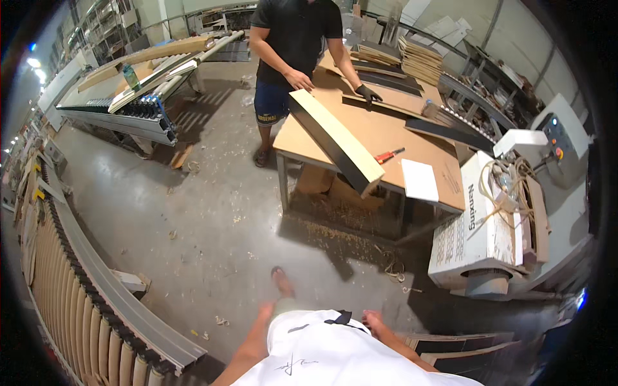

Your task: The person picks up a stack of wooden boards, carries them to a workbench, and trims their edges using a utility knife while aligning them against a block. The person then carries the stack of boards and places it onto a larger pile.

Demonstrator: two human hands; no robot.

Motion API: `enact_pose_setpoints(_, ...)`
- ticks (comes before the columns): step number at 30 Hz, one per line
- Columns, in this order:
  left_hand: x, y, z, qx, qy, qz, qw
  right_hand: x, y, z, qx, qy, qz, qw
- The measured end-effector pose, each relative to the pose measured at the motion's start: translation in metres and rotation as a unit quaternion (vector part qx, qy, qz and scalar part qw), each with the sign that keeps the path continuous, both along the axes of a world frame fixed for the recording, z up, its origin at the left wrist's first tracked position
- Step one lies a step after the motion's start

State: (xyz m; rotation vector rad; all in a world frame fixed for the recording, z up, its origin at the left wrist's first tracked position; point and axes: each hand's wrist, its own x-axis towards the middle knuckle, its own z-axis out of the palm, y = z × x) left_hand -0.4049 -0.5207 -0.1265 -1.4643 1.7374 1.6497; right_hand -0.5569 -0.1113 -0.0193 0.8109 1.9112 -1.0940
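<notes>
My left hand [266,311] hangs low at my side, partly behind my leg and shirt; its fingers do not show clearly. At the other side, my right hand [373,320] hangs near my waist with fingers loosely bent, and I see nothing held in it. A small black piece [342,318], perhaps cloth, lies against my white shirt beside that hand. Ahead stands a brown-topped worktable [386,138], out of reach of both hands. Across its near left edge lies a long pale wooden board with a black side [335,134]. A red-and-black hand tool [389,155] and a white sheet [419,180] rest to its right.
Another person [296,45] stands at the table's far side, one gloved hand on a dark strip [386,108]. A white machine [479,225] with tangled cords stands right. Roller conveyors [96,309] run along the left. Shavings litter the grey floor [212,212].
</notes>
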Motion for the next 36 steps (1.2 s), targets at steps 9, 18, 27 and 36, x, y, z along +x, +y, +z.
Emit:
enact_pose_setpoints(9,-0.054,-0.133,0.004,0.016,0.058,0.036,0.998,-0.089,-0.106,0.005,0.034,0.144,0.073,0.986)
enact_pose_setpoints(18,-0.114,-0.188,0.05,-0.001,-0.005,0.09,0.996,-0.157,-0.172,0.033,0.005,0.088,-0.024,0.996)
enact_pose_setpoints(27,-0.192,-0.195,-0.015,-0.145,0.139,-0.012,0.98,-0.276,-0.175,0.003,0.019,0.274,-0.322,0.906)
enact_pose_setpoints(36,-0.48,-0.21,0.24,-0.324,0.313,-0.057,0.891,-0.54,-0.194,0.119,0.05,0.44,-0.106,0.891)
